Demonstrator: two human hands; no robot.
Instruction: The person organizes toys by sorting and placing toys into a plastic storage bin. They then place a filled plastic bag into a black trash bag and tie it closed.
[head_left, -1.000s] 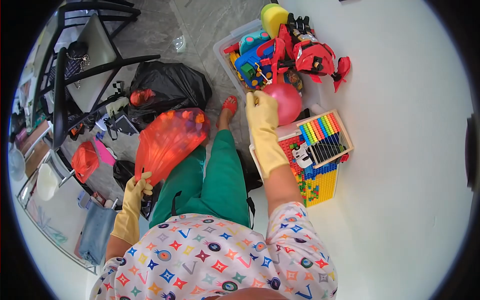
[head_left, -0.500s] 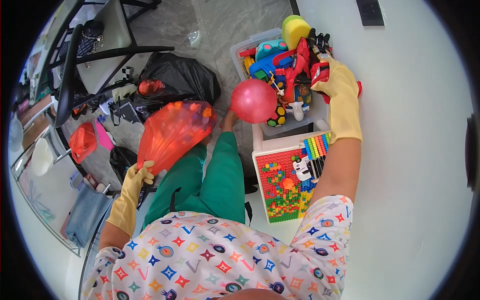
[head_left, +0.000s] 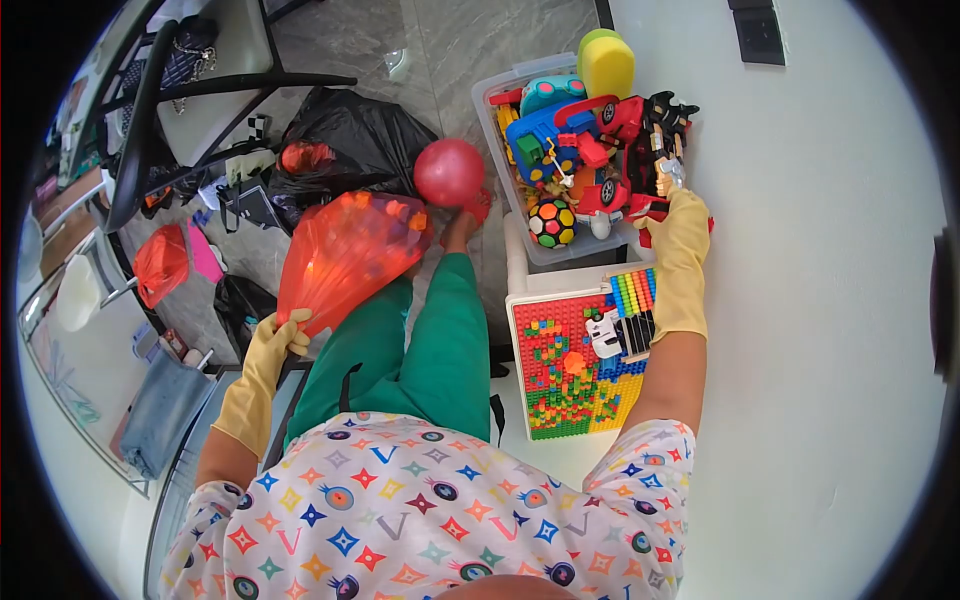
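Presently we note the left hand (head_left: pixel 272 350), fingers closed on the orange bag (head_left: pixel 350 258). Right hand (head_left: pixel 682 238): fingers bent against a toy (head_left: pixel 664 148) at the bin (head_left: pixel 484 112); whether gripping, we cannot tell.

Black-framed chair (head_left: pixel 240 45), upper left; blue cloth (head_left: pixel 172 415), lower left; black wall plate (head_left: pixel 761 38).

Right fingers (head_left: pixel 684 212): at near end of toy figure (head_left: pixel 645 155) | ahead-left of them: toy bin (head_left: pixel 486 120), ball (head_left: pixel 552 223) inside | nearer body, to their left: stud table (head_left: pixel 550 375), abacus (head_left: pixel 632 290) on it | well left: balloon (head_left: pixel 449 173) | left fingers (head_left: pixel 296 333): at neck of sack (head_left: pixel 350 255), which extends ahead-right | beyond sack from these: large bag (head_left: pixel 355 145) | ahead-left of these: small bag (head_left: pixel 162 265)
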